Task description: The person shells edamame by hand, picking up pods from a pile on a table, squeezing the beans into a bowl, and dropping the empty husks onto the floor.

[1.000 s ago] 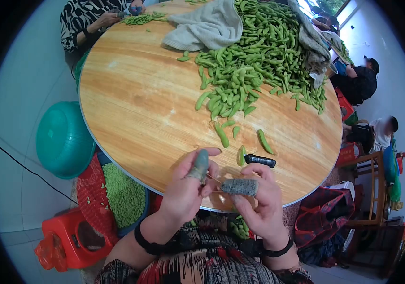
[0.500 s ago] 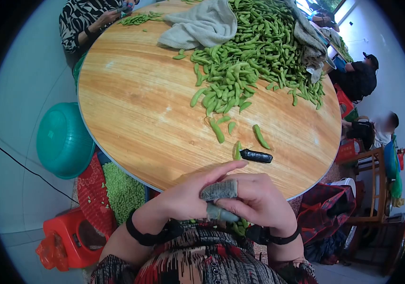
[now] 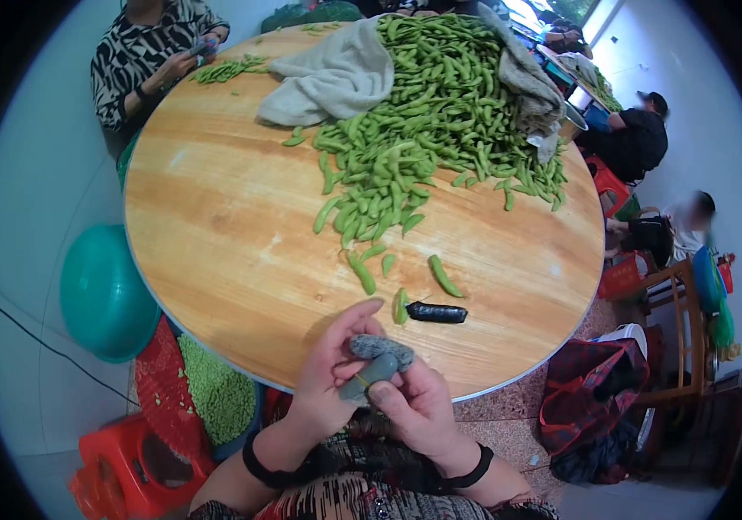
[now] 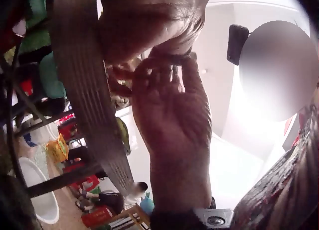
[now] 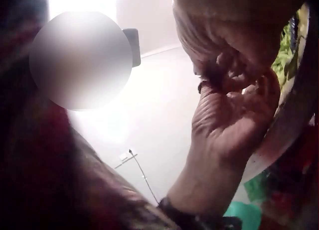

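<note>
In the head view my left hand (image 3: 319,386) is held over the table's near edge, a grey-green finger cover (image 3: 377,371) on its thumb. A thin yellowish rubber band (image 3: 362,380) goes round that cover. My right hand (image 3: 423,412) pinches the cover, its bare thumb pressing near the band. Its index finger wears a grey knitted cover (image 3: 381,348) and lies across the top. The left fingers are loosely bent behind. Both wrist views show the hands from below, dark, with the pinch mostly hidden. Just beyond lies a short black-wrapped handle (image 3: 437,313) beside a pod (image 3: 400,306).
A big heap of green soybean pods (image 3: 449,95) covers the table's far side, with grey cloths (image 3: 336,74) over its edges. At the left are a teal basin (image 3: 106,290), shelled beans (image 3: 219,390) and a red stool (image 3: 141,459). Another person (image 3: 158,56) sits across.
A second ago the rubber band was stretched between the two hands; now it sits round the left thumb's cover. The hands crossed over each other, then turned so the covered thumb faces up.
</note>
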Demonstrator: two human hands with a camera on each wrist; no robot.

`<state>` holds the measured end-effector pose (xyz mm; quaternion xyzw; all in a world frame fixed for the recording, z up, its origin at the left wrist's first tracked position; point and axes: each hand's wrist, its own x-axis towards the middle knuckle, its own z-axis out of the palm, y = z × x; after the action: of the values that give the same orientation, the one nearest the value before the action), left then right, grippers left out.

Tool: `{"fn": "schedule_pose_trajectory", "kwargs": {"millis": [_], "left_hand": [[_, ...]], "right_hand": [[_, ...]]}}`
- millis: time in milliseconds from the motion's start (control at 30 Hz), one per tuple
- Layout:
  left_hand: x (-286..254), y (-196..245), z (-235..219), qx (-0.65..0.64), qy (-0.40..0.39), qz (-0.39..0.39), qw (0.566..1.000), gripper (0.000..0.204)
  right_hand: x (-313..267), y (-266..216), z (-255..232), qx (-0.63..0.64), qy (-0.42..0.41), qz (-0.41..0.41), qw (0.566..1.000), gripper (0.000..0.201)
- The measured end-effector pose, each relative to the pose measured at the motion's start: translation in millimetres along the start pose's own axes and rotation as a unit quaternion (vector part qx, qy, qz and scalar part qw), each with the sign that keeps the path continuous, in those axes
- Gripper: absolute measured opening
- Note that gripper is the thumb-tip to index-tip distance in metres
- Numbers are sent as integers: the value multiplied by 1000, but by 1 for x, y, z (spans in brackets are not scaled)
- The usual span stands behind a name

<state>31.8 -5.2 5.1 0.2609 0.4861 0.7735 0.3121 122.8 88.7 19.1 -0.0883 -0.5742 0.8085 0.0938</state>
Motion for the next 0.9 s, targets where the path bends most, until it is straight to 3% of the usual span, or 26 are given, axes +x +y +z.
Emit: {"fn": "schedule_pose_trajectory", "kwargs": {"millis": [33, 100, 133, 167, 200, 233, 267, 300, 333, 400, 467, 533, 567, 600, 700, 767, 900], "left_hand": [[-1, -1, -1, 5, 3, 0, 1000, 54], [14, 6, -5, 59, -36, -10, 998, 49], [25, 13, -6, 113, -69, -20, 991, 43], [36, 26, -3, 262, -92, 3, 961, 34], [48, 31, -2, 260, -98, 11, 961, 34], [62, 35, 0, 401, -128, 56, 905, 33], [74, 39, 1, 532, -152, 102, 827, 32], [87, 33, 0, 546, -164, 123, 812, 40], [92, 30, 4, 546, -170, 132, 810, 40], [91, 28, 14, 622, -178, 163, 745, 47], [78, 25, 13, 625, -195, 157, 739, 49], [66, 27, 14, 628, -209, 149, 735, 51], [61, 32, 18, 653, -240, 102, 711, 53], [56, 34, 20, 676, -269, 55, 684, 54], [41, 31, 15, 696, -286, 101, 651, 48], [33, 34, 18, 699, -279, 85, 653, 48], [19, 35, 18, 713, -260, 51, 649, 48]], "right_hand": [[1, -2, -7, -2, 4, -6, 1000, 33], [2, -11, -26, -219, 20, -91, 971, 29], [4, -26, -32, -328, 67, -63, 940, 31], [15, -32, -43, -486, 60, -174, 854, 33], [24, -35, -54, -624, 53, -276, 729, 35], [26, -38, -59, -630, 61, -281, 721, 35], [28, -40, -61, -680, 66, -249, 686, 32], [29, -40, -63, -726, 72, -214, 650, 30], [30, -38, -68, -728, 81, -216, 645, 30], [30, -30, -78, -722, 17, -164, 672, 22], [23, -34, -81, -705, 26, -181, 686, 16], [10, -53, -81, -657, 30, -53, 751, 15], [6, -55, -87, -646, 30, -51, 761, 17], [6, -57, -93, -646, 32, -52, 761, 17], [9, -66, -104, -628, 7, -23, 778, 20], [22, -80, -107, -641, -13, -40, 766, 33], [49, -90, -118, -648, -16, -98, 755, 21]]}}
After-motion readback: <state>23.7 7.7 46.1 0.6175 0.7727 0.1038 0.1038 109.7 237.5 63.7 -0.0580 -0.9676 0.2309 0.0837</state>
